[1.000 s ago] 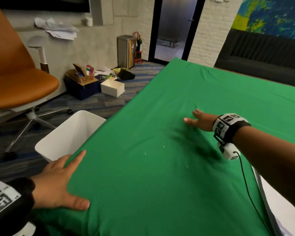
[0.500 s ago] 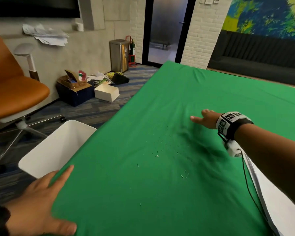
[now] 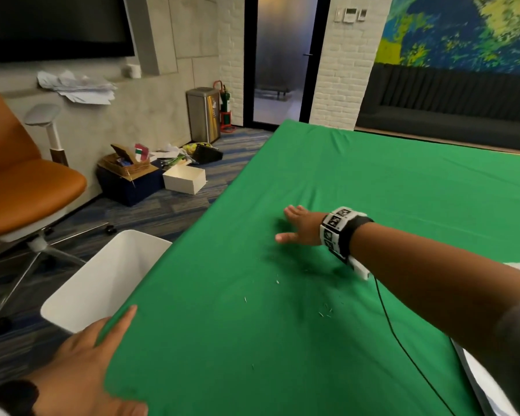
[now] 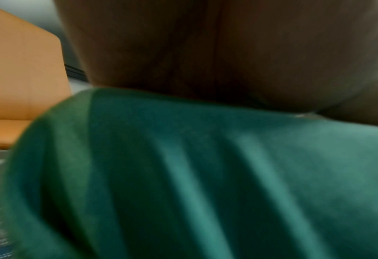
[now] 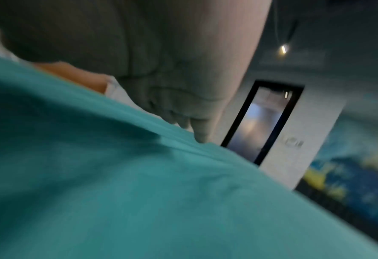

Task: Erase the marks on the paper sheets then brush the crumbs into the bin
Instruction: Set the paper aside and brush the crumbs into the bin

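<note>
A: Green cloth (image 3: 357, 181) covers the whole table, and the white bin (image 3: 102, 283) stands on the floor against its left edge, mouth up

B: Where are the crumbs?

A: A few pale crumbs (image 3: 324, 312) lie scattered on the cloth between the two hands, well short of the edge. The paper sheets (image 3: 490, 394) show only as a white corner at the lower right, partly under the right forearm

B: And the hands?

A: The right hand (image 3: 300, 226) is flat on the cloth, fingers straight and spread, holding nothing. The left hand (image 3: 81, 364) lies flat over the table's near left edge, fingers extended, also holding nothing; its wrist view shows the palm (image 4: 205, 52) pressed to the fabric

B: What could go wrong?

A: My guess is a fast sweep flicks the light crumbs past the bin onto the carpet. The right wrist view shows the cloth (image 5: 139, 175) bunching in a ridge under the fingertips (image 5: 202, 136), so crumbs could lodge in folds, or the cloth could drag sideways

B: Which way does the bin run?

A: Its long axis runs roughly along the table edge, near end toward the left hand, far end toward the room, so a sweep straight leftward should meet the opening
</note>
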Motion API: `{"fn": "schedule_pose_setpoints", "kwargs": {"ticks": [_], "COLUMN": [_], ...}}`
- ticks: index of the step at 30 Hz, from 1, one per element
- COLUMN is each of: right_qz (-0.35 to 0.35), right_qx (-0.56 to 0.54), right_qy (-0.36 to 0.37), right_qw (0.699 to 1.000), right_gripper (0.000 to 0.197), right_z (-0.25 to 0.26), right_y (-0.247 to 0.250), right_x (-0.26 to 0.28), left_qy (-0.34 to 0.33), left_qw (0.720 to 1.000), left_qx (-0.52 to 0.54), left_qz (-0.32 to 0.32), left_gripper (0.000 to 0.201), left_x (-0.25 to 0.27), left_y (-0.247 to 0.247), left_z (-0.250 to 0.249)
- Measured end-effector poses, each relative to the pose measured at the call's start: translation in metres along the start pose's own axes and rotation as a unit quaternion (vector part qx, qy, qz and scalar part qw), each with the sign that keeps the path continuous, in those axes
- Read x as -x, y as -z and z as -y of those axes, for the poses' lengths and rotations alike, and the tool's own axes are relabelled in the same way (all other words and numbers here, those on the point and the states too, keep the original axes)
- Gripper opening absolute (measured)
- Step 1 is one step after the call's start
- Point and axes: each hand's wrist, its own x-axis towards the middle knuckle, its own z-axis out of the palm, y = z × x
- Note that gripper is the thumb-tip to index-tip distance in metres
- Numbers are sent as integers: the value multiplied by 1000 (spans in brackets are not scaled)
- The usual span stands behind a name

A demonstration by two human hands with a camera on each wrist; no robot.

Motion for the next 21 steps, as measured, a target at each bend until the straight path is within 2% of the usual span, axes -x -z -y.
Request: {"fn": "schedule_pose_setpoints", "kwargs": {"ticks": [2, 4, 6, 9, 10, 11, 13, 14, 18, 21], "right_qz": [0, 32, 42, 22, 7, -20, -68, -81, -39, 4], "right_qx": [40, 29, 6, -2, -31, -86, -176, -183, -78, -5], "right_qy": [-111, -138, -91, 101, 130, 120, 28, -34, -215, -281], "right_qw": [993, 989, 995, 995, 991, 989, 982, 979, 973, 960], "right_gripper": [129, 153, 163, 143, 137, 132, 121, 115, 110, 126], "right_z": [-13, -13, 6, 41, 46, 44, 21, 3, -74, -103], "right_y": [2, 0, -8, -11, -6, -2, 2, -1, -36, -62], "right_x": [-11, -19, -19, 1, 9, 12, 20, 27, 81, 127], "left_qy": [-3, -10, -14, -23, -24, -22, -18, -19, -36, -60], "left_qw": [1000, 1000, 1000, 999, 999, 999, 999, 999, 998, 996], "left_qx": [3, 3, 7, 1, -1, -1, 2, 2, -1, 4], "left_qz": [-5, -15, -21, -28, -32, -36, -44, -48, -54, -64], "left_gripper": [154, 155, 157, 154, 153, 153, 154, 155, 154, 156], "left_x": [-3, -3, -3, -8, -9, -10, -12, -12, -11, -7], "left_y": [-1, -2, -4, -7, -7, -8, -11, -12, -14, -14], "left_z": [1, 3, 5, 8, 9, 10, 13, 14, 14, 18]}}
